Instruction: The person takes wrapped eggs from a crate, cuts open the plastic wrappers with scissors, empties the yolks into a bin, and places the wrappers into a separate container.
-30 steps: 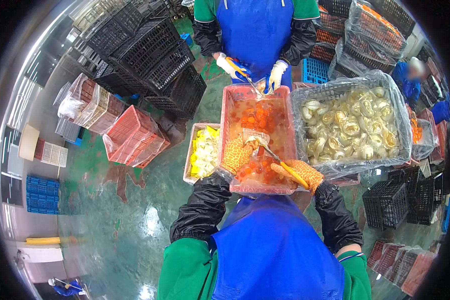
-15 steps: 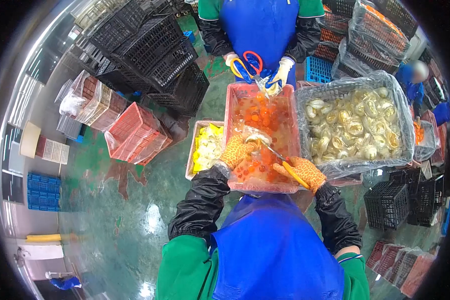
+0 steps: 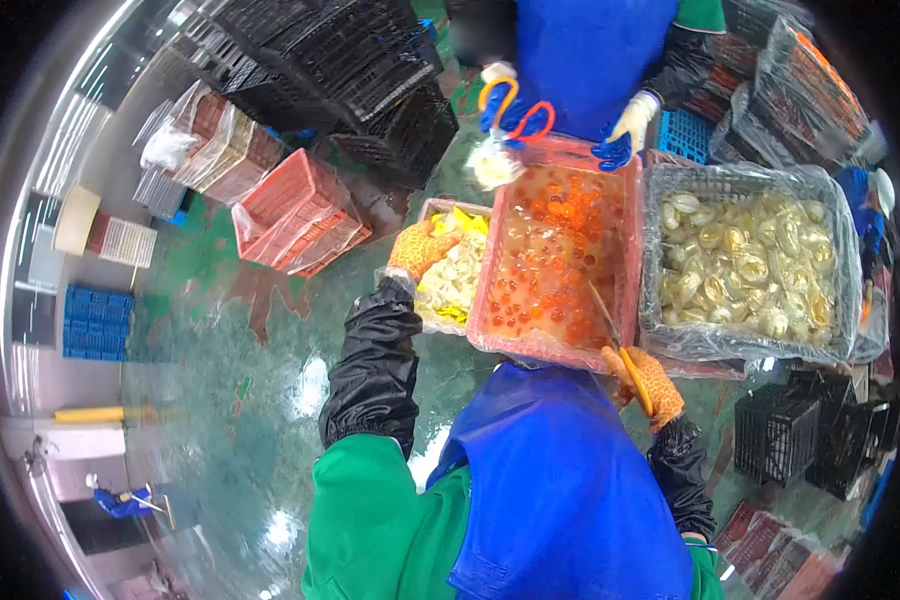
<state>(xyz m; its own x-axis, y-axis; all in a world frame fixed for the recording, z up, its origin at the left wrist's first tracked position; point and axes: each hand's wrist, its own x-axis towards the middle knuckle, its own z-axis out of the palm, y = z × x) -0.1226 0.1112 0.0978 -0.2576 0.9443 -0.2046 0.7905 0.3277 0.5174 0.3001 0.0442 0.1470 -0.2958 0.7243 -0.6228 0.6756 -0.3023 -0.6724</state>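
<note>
My left hand [image 3: 422, 248], in an orange patterned glove, is over the near-left part of a small white crate [image 3: 442, 326] of pale pieces [image 3: 454, 270] and yellow bits. Its fingers are stretched out with nothing visible in them. My right hand [image 3: 654, 388], gloved alike, grips scissors [image 3: 632, 378] with yellow-orange handles at the near right corner of a pink tub [image 3: 540, 352]. The blades point up over the tub's cloudy liquid, where orange-red round bits [image 3: 560, 285] float. Right of it, a plastic-lined crate [image 3: 848, 270] holds many pale, shell-like oval pieces [image 3: 750, 265].
Across the tub, a co-worker in a blue apron [image 3: 590, 70] holds red-and-yellow scissors [image 3: 518, 112] and a whitish piece [image 3: 494, 164]. Black crates [image 3: 320, 80] and red crates [image 3: 295, 215] stand left on the wet green floor [image 3: 220, 400]. More black crates [image 3: 778, 432] stand right.
My left hand has moved left from the tub to the small crate, and the whitish piece it held is gone from it. My right hand has lowered with the scissors. The view has shifted.
</note>
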